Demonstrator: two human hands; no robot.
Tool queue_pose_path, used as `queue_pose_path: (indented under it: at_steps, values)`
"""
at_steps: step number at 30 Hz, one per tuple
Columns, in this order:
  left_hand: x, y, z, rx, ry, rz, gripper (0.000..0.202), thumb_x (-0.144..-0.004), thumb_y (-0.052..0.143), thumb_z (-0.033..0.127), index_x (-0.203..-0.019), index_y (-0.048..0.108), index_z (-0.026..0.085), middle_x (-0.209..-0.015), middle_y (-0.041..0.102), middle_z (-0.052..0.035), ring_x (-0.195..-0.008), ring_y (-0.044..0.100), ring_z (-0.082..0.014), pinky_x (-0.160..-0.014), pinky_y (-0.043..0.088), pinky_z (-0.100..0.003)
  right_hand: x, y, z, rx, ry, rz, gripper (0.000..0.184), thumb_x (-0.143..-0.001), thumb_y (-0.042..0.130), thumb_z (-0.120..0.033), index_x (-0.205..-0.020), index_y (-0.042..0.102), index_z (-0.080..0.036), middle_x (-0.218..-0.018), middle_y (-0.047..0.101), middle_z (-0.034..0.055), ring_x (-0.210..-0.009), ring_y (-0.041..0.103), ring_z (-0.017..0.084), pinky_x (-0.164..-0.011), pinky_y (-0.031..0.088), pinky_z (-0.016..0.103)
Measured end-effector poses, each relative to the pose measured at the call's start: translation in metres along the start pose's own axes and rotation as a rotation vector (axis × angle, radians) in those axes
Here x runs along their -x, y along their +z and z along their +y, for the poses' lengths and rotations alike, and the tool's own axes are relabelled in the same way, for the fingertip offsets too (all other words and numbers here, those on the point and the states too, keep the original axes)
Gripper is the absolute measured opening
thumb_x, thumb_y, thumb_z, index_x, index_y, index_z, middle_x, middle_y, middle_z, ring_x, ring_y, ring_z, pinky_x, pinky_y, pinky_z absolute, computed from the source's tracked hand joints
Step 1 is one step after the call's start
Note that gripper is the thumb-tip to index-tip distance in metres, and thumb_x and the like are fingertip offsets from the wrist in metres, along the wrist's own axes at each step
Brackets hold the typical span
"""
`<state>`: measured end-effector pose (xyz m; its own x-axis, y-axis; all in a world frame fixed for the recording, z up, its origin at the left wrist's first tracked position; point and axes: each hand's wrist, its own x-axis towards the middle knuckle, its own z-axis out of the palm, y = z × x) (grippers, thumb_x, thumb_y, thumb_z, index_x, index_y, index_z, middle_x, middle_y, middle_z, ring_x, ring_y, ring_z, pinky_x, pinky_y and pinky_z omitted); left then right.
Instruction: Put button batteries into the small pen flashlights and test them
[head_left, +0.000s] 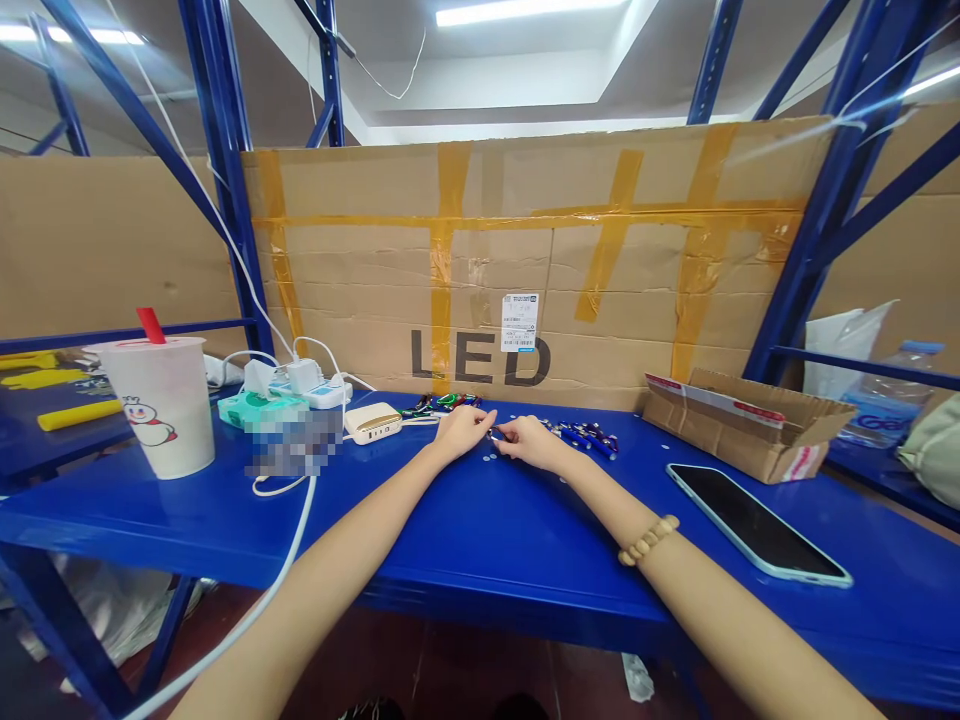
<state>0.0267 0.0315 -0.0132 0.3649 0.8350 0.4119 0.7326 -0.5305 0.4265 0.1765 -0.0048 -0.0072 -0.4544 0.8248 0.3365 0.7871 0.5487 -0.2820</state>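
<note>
My left hand (463,431) and my right hand (531,443) meet over the middle of the blue table (480,530). Both have their fingers pinched together around something small and dark, too tiny to make out. Just to the right of my right hand lies a pile of small blue pieces (589,438). Behind my left hand is a group of shiny green, red and dark pieces (450,401). A few little pale bits (490,457) are scattered on the tabletop below my fingertips.
At left stand a paper cup (161,410) with a red straw, a power strip (319,390) with chargers and a white box (373,423). A white cable (296,550) hangs over the front edge. To the right are a phone (757,520) and an open cardboard box (742,430).
</note>
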Motion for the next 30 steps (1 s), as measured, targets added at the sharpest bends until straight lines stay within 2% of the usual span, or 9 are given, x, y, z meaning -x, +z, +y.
queue_pose_path:
  at_steps: [3, 7, 14, 21, 25, 30]
  values:
    - [-0.0004, 0.0014, 0.0004, 0.039, -0.001, -0.002, 0.054, -0.082, 0.026, 0.053, -0.056, 0.057, 0.017, -0.058, 0.058, -0.0004, -0.056, 0.048, -0.013, -0.049, 0.027, -0.024, 0.0019, 0.0003, -0.0005, -0.009, 0.03, 0.022, 0.026, -0.082, 0.044, -0.023, -0.058, 0.054, -0.015, -0.058, 0.062, 0.0034, -0.051, 0.05, 0.01, -0.051, 0.032, 0.021]
    - [-0.0006, 0.001, 0.0006, 0.022, 0.034, -0.003, 0.049, -0.081, 0.028, 0.051, -0.061, 0.058, 0.018, -0.059, 0.057, 0.0001, -0.056, 0.047, -0.0127, -0.049, 0.026, -0.024, 0.0028, 0.0004, -0.0013, -0.038, 0.038, 0.02, 0.027, -0.085, 0.043, -0.026, -0.063, 0.055, -0.016, -0.061, 0.063, 0.0033, -0.055, 0.053, 0.012, -0.054, 0.034, 0.022]
    - [-0.001, -0.0027, -0.0008, -0.018, 0.046, 0.021, 0.05, -0.082, 0.028, 0.051, -0.062, 0.059, 0.018, -0.054, 0.057, -0.0005, -0.055, 0.048, -0.0135, -0.049, 0.026, -0.023, 0.0015, 0.0037, 0.0039, -0.042, 0.006, 0.04, 0.012, -0.081, 0.048, -0.022, -0.075, 0.057, -0.016, -0.06, 0.058, -0.0012, -0.052, 0.047, 0.01, -0.052, 0.03, 0.02]
    - [-0.0013, -0.0018, 0.0003, 0.05, 0.072, -0.02, 0.051, -0.083, 0.027, 0.051, -0.062, 0.059, 0.018, -0.052, 0.058, 0.0, -0.054, 0.052, -0.013, -0.051, 0.032, -0.023, 0.0003, 0.0046, 0.0037, -0.028, 0.039, 0.055, 0.013, -0.077, 0.049, -0.017, -0.067, 0.056, -0.015, -0.055, 0.053, -0.0024, -0.05, 0.041, 0.008, -0.05, 0.027, 0.02]
    - [-0.0017, -0.0007, 0.0027, 0.104, 0.098, -0.005, 0.051, -0.083, 0.027, 0.051, -0.06, 0.057, 0.017, -0.049, 0.056, 0.0005, -0.051, 0.05, -0.0123, -0.053, 0.034, -0.023, 0.0003, 0.0041, 0.0004, -0.034, 0.079, 0.107, 0.014, -0.073, 0.05, -0.016, -0.06, 0.056, -0.014, -0.052, 0.053, -0.0019, -0.047, 0.039, 0.007, -0.049, 0.027, 0.02]
    - [-0.0013, -0.0006, 0.005, 0.157, 0.104, 0.021, 0.048, -0.082, 0.03, 0.049, -0.062, 0.06, 0.017, -0.046, 0.053, 0.0011, -0.051, 0.05, -0.0122, -0.055, 0.036, -0.023, 0.001, 0.0037, 0.0005, -0.102, 0.082, 0.132, 0.015, -0.071, 0.049, -0.015, -0.062, 0.061, -0.013, -0.049, 0.056, -0.0014, -0.045, 0.041, 0.007, -0.049, 0.028, 0.019]
